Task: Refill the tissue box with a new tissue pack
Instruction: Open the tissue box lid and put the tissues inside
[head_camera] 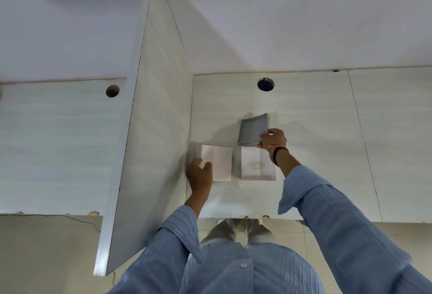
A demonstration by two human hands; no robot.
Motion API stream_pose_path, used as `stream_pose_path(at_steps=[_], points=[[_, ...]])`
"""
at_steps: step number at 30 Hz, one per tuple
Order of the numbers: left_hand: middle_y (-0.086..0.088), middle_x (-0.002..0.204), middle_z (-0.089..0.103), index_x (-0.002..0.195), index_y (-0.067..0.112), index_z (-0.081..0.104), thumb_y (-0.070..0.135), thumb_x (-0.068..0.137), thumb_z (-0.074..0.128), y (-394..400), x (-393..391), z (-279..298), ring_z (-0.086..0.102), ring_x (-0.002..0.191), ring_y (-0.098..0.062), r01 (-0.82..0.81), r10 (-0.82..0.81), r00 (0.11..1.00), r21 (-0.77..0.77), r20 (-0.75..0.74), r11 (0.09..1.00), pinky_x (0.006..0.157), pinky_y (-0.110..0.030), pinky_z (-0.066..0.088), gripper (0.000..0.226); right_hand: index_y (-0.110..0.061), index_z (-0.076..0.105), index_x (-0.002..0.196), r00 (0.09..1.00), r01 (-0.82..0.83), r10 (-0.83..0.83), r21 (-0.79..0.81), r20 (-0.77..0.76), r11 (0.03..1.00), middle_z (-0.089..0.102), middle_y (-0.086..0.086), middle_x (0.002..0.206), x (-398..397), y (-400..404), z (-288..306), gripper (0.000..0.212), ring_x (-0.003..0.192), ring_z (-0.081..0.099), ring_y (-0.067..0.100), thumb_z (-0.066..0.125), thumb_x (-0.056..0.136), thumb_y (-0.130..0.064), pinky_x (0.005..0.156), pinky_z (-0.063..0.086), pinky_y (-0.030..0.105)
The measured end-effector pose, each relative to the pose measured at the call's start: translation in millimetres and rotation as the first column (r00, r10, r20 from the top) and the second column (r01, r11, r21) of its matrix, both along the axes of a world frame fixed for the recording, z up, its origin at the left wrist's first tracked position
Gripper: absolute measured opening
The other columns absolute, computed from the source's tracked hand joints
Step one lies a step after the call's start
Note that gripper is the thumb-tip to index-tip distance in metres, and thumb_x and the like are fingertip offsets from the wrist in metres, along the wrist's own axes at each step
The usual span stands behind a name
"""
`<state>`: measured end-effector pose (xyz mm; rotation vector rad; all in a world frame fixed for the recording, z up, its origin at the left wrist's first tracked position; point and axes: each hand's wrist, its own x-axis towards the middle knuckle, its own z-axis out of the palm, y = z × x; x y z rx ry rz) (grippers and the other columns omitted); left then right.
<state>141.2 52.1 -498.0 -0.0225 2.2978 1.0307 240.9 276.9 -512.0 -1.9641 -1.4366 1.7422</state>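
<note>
On the white tabletop the left hand rests its grip on a pale tissue pack, while the right hand pinches a grey lid raised above the open tissue box.

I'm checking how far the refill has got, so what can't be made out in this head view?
- Grey box, head view: tilted, so whether it holds anything can't be told.
- Right hand: fingertips hidden behind that box.
- White pack: near corner covered by the left hand.
- Pink-white piece: too washed out to identify; its oval mark is unclear.
</note>
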Motion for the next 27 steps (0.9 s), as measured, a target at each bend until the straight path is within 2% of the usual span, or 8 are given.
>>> stream_pose_path(at_steps=[4, 7, 10, 14, 17, 20, 23, 27], points=[[-0.011, 0.098, 0.064, 0.092, 0.004, 0.066, 0.018, 0.078, 0.065, -5, -6, -10, 0.063, 0.091, -0.031, 0.050, -0.051, 0.998, -0.043, -0.025, 0.998, 0.070, -0.036, 0.056, 0.020, -0.001, 0.066, 0.094, 0.999, -0.008, 0.009, -0.037, 0.040, 0.999, 0.070, 0.020, 0.106, 4, 2, -2, 0.015, 0.079, 0.070, 0.035, 0.057, 0.081, -0.001, 0.083, 0.062, 0.041], [-0.012, 0.099, 0.069, 0.096, 0.009, 0.069, 0.030, 0.066, 0.066, -6, -11, -20, 0.067, 0.089, -0.030, 0.052, -0.051, 0.998, -0.051, 0.026, 0.997, 0.069, -0.036, 0.058, 0.037, 0.001, 0.055, 0.132, 0.987, -0.116, 0.110, 0.049, 0.113, 0.992, 0.061, 0.014, 0.115, 6, -14, 15, 0.044, 0.104, 0.065, 0.033, 0.050, 0.088, -0.001, 0.095, 0.052, 0.036], [-0.013, 0.105, 0.070, 0.105, 0.008, 0.069, 0.029, 0.064, 0.066, -7, -16, -29, 0.069, 0.092, -0.031, 0.032, -0.026, 0.995, -0.070, 0.096, 0.997, 0.068, -0.032, 0.057, 0.046, 0.001, 0.055, 0.137, 0.946, -0.318, 0.293, 0.224, 0.139, 0.921, 0.061, 0.018, 0.135, 1, -46, 24, 0.047, 0.120, 0.062, 0.035, 0.046, 0.091, 0.004, 0.107, 0.047, 0.038], [-0.015, 0.113, 0.068, 0.118, 0.002, 0.064, 0.017, 0.075, 0.072, -3, -19, -29, 0.068, 0.097, -0.033, 0.009, 0.003, 0.989, -0.083, 0.145, 0.997, 0.070, -0.033, 0.055, 0.046, -0.002, 0.064, 0.129, 0.739, -0.673, 0.662, 0.176, 0.124, 0.718, 0.063, 0.017, 0.134, -8, -97, 22, 0.043, 0.120, 0.062, 0.034, 0.046, 0.090, 0.007, 0.109, 0.046, 0.036], [-0.017, 0.118, 0.065, 0.123, 0.001, 0.061, 0.017, 0.076, 0.075, 0, -21, -35, 0.068, 0.100, -0.036, -0.011, 0.031, 0.985, -0.117, 0.168, 0.993, 0.077, -0.040, 0.061, 0.051, -0.008, 0.051, 0.144, 0.504, -0.864, 0.849, 0.088, 0.158, 0.496, 0.051, 0.013, 0.151, -9, -123, 13, 0.054, 0.138, 0.048, 0.030, 0.047, 0.092, 0.002, 0.118, 0.035, 0.034], [-0.017, 0.119, 0.065, 0.121, 0.002, 0.063, 0.021, 0.071, 0.077, 1, -22, -40, 0.068, 0.100, -0.036, -0.001, 0.024, 0.988, -0.151, 0.151, 0.989, 0.081, -0.049, 0.063, 0.055, -0.015, 0.036, 0.154, 0.359, -0.929, 0.912, -0.011, 0.199, 0.369, 0.036, 0.004, 0.162, -9, -132, 1, 0.064, 0.146, 0.038, 0.028, 0.046, 0.092, -0.002, 0.120, 0.033, 0.041], [-0.018, 0.121, 0.065, 0.121, 0.002, 0.063, 0.021, 0.073, 0.077, 4, -17, -39, 0.066, 0.105, -0.037, 0.052, -0.036, 0.996, -0.208, 0.078, 0.977, 0.082, -0.048, 0.062, 0.053, -0.015, 0.030, 0.156, 0.288, -0.953, 0.933, -0.037, 0.214, 0.302, 0.025, 0.000, 0.167, -11, -136, -3, 0.069, 0.149, 0.032, 0.027, 0.044, 0.091, 0.002, 0.121, 0.031, 0.042], [-0.020, 0.125, 0.059, 0.121, 0.000, 0.061, 0.015, 0.081, 0.075, 10, -9, -30, 0.060, 0.113, -0.039, 0.091, -0.096, 0.995, -0.263, -0.007, 0.961, 0.086, -0.048, 0.058, 0.045, -0.016, 0.027, 0.158, 0.303, -0.945, 0.929, -0.059, 0.211, 0.321, 0.024, 0.001, 0.167, -13, -136, -6, 0.070, 0.150, 0.032, 0.027, 0.044, 0.092, 0.003, 0.122, 0.029, 0.041]])
